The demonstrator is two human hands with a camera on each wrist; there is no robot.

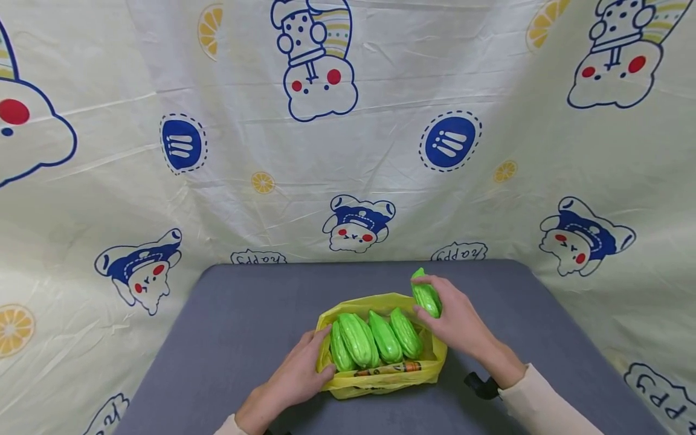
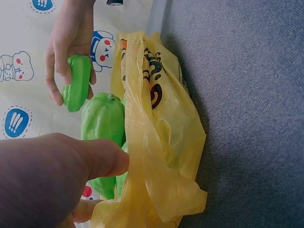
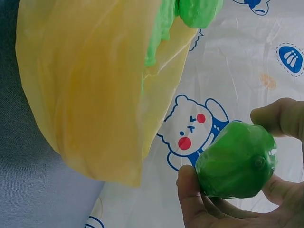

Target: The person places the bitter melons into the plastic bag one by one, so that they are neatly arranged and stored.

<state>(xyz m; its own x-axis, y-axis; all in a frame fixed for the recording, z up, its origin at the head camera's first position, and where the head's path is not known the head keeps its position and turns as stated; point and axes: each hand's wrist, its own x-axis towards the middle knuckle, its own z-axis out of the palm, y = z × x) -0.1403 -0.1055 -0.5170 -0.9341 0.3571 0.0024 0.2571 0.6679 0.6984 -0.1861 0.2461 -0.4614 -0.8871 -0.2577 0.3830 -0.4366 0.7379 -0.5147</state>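
Observation:
In the head view a yellow plastic bag [image 1: 391, 382] stands with its mouth spread wide, several green ridged gourds [image 1: 387, 338] side by side in it. My right hand [image 1: 457, 317] grips one more green gourd [image 1: 425, 297] between thumb and fingers, up at the bag's far right rim. The right wrist view shows this gourd [image 3: 237, 161] end-on, apart from the bag. My left hand [image 1: 299, 371] holds the bag's left side, and in the left wrist view its thumb [image 2: 107, 159] lies against the rim. Its other fingers are mostly hidden there.
The bag sits near the front of a grey cloth-covered table [image 1: 244, 314]. Behind and around it hangs a pale curtain [image 1: 380, 181] printed with cartoon figures and orange slices. A black strap piece [image 1: 481, 385] is on my right wrist.

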